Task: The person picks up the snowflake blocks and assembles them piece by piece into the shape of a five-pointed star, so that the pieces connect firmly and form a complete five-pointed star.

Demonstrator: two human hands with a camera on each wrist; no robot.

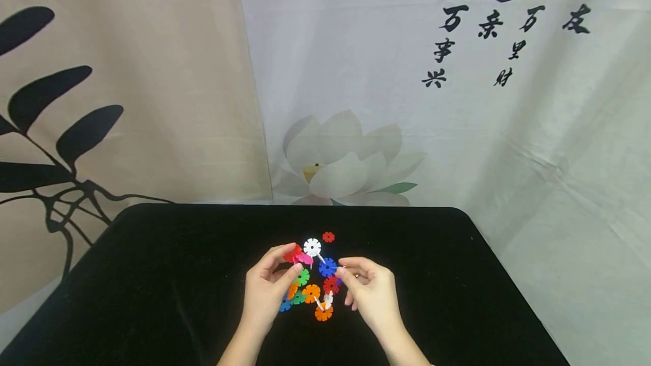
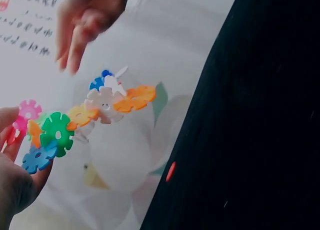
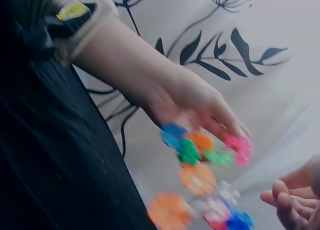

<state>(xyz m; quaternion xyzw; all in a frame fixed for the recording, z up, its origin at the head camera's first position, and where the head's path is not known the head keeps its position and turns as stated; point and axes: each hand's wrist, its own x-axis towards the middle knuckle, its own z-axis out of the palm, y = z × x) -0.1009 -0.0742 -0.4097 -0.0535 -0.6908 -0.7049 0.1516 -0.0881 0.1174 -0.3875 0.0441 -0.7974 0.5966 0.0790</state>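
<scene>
My left hand (image 1: 269, 287) pinches a chain of joined notched plastic discs at its red and pink end, the pink disc (image 2: 30, 109) showing between thumb and fingers. Along the chain come green (image 2: 57, 134), blue, orange and white discs, with a dark blue disc (image 1: 328, 267) near the far end. The linked pieces hang in the air above the table. Close to that dark blue end is my right hand (image 1: 371, 292), its fingers loosely bent. Both wrist views show a gap between the right hand (image 3: 297, 197) and the discs, with nothing seen in its fingers.
A single red disc (image 1: 328, 237) lies on the black-covered table (image 1: 203, 275) beyond the hands. Behind the table hangs a pale cloth (image 1: 346, 61) printed with a flower, leaves and dark writing.
</scene>
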